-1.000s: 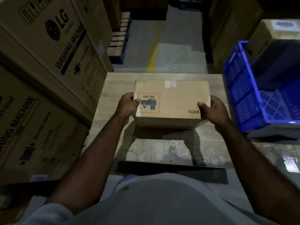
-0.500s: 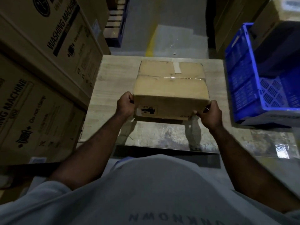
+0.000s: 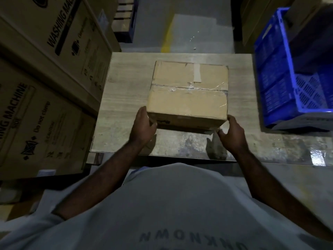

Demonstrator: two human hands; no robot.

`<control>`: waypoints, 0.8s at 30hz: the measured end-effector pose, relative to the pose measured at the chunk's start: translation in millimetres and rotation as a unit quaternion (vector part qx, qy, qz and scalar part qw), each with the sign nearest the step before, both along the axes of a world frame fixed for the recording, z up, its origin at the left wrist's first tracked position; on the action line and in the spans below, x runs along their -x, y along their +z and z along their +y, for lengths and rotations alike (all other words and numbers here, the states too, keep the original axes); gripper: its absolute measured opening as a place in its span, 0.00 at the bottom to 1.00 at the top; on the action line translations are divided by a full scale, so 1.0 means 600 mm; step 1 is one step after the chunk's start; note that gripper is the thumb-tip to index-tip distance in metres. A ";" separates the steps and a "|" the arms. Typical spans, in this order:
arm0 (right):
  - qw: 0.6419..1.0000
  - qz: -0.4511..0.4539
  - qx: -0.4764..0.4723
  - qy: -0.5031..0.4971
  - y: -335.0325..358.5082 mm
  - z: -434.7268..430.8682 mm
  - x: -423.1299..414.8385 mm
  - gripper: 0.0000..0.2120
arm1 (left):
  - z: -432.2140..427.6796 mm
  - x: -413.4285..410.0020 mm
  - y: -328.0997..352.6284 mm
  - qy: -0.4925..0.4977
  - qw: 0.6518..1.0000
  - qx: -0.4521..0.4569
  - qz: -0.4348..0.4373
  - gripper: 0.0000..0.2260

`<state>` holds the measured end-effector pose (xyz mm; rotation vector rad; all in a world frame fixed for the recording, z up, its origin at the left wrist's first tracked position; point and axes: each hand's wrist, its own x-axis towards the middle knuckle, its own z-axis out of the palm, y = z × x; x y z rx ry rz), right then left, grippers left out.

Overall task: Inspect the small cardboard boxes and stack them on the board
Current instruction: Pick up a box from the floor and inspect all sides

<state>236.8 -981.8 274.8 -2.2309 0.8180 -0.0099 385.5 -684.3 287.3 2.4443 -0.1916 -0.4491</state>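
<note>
- The taped brown cardboard box (image 3: 187, 98) sits on the pale wooden board (image 3: 126, 87), about midway between its left and right edges.
- My left hand (image 3: 142, 129) grips the box's near left corner, fingers curled round it.
- My right hand (image 3: 232, 134) clasps the near right corner.
- A blue plastic crate (image 3: 277, 78) stands past the board's right edge.
</note>
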 end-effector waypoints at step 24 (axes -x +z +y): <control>0.938 0.096 0.262 0.205 0.034 0.043 -0.052 0.55 | -0.057 -0.037 0.022 -0.261 0.924 -0.249 -0.125 0.59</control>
